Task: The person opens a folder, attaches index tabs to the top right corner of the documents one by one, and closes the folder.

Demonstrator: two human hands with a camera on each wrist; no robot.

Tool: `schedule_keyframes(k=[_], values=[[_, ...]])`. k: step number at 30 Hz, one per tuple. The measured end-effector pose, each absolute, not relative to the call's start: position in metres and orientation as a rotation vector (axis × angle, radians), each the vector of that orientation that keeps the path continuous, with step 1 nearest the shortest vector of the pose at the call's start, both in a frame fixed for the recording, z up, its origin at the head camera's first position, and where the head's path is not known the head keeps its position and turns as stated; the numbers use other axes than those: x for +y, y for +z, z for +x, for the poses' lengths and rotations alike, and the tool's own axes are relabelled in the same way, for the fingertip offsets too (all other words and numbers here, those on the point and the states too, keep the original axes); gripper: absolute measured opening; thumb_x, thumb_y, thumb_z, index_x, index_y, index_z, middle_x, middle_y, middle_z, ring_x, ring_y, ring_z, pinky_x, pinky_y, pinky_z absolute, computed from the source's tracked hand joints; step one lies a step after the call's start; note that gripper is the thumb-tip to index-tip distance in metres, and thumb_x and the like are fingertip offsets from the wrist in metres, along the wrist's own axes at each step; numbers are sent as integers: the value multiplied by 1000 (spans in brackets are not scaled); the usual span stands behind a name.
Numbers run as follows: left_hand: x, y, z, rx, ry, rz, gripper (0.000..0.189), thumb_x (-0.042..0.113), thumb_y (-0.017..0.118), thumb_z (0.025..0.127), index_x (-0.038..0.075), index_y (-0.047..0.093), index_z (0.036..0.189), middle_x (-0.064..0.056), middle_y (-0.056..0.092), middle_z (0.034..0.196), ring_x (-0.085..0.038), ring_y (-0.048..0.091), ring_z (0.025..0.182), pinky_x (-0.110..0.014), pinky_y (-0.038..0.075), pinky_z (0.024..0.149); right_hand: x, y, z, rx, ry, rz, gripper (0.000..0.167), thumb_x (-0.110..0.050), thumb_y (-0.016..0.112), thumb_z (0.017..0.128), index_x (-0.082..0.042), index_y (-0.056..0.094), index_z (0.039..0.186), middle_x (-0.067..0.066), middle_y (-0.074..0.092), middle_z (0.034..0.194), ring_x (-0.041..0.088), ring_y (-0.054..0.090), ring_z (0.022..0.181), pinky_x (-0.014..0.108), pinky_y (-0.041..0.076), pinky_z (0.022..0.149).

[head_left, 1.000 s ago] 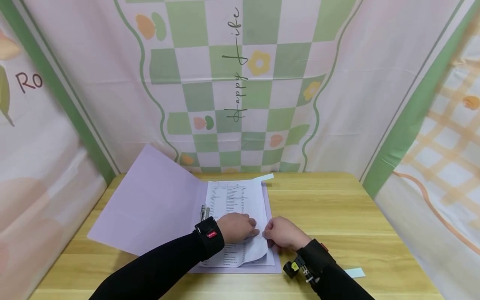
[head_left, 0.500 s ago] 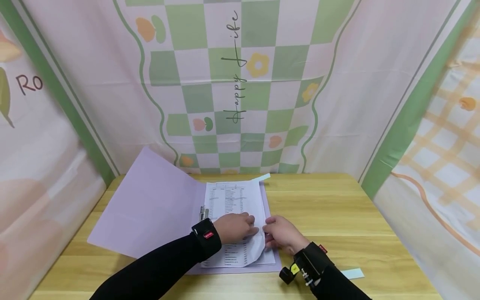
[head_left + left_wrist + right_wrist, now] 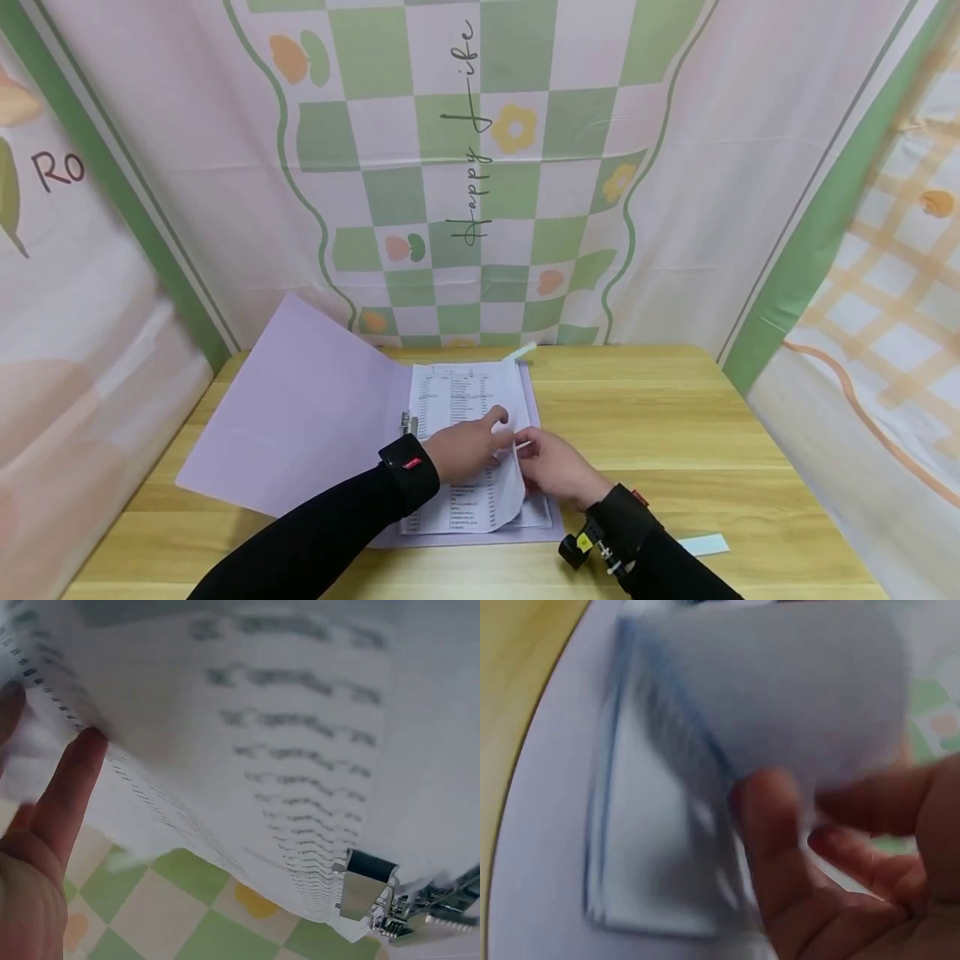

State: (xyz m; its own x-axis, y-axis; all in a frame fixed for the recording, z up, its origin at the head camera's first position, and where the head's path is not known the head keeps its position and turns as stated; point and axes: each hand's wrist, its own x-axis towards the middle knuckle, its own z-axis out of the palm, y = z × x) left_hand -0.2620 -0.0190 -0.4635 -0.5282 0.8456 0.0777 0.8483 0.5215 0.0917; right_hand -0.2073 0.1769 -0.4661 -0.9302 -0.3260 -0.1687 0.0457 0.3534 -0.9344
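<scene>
An open lilac folder [image 3: 300, 408] holds a stack of printed sheets [image 3: 457, 400], fastened on the left by a metal clip [image 3: 408, 423], also the clip [image 3: 367, 881] in the left wrist view. My left hand [image 3: 467, 448] lies over the top sheet, forefinger raised; in the left wrist view a straight finger [image 3: 75, 780] touches the sheet's edge. My right hand [image 3: 558, 468] pinches the lifted right edge of the top sheet, which curls up over the pages beneath. The right wrist view, blurred, has the turned-up sheet [image 3: 802, 690] at the thumb and fingers.
A pale strip [image 3: 521, 352] sticks out at the top right of the sheets. Another pale blue strip [image 3: 703, 545] lies on the wooden table [image 3: 637, 400] by the right forearm. A patterned curtain [image 3: 510, 183] hangs behind the table.
The right hand has moved slightly left, lifting the sheet's edge further. The left forefinger has risen off the paper. The strip at the top has tilted more steeply.
</scene>
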Motion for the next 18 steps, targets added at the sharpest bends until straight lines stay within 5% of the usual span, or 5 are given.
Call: schedule_keyframes(k=[3,6,10,13,18], values=[[-19,-468,-263,-2639,-274,-1525,46,18,76,90,16,49,128,-9,35,148,-4,53,63,-13,46,63,174,-466,-205,2491,-1393,-396,36,-9,64,94,0,57,129,12,63,111,21,61,87,35,54,66],[-18,-471,-265,-2587,-285,-1557,50,13,77,89,19,48,130,-2,46,137,-4,55,75,-15,47,72,172,-465,-204,2610,-1231,-493,37,-8,66,93,1,59,128,10,64,110,19,61,84,36,52,67],[-15,-473,-266,-2611,-162,-1547,29,21,75,91,19,60,116,8,51,101,-3,51,79,-15,45,73,170,-462,-202,2804,-932,-632,25,-3,66,89,0,65,114,7,65,103,18,60,82,39,52,72],[-14,-470,-263,-2612,-44,-1511,17,30,73,92,19,70,105,8,52,92,-5,49,78,-16,45,71,168,-461,-203,2926,-643,-769,20,-3,67,87,-1,69,107,8,64,104,22,61,90,42,51,83],[-15,-463,-255,-2503,166,-1443,16,29,68,96,20,78,103,1,61,125,-16,54,117,-30,46,94,167,-460,-208,2989,-294,-972,20,-9,66,90,-2,71,108,12,66,114,28,62,105,42,47,95]])
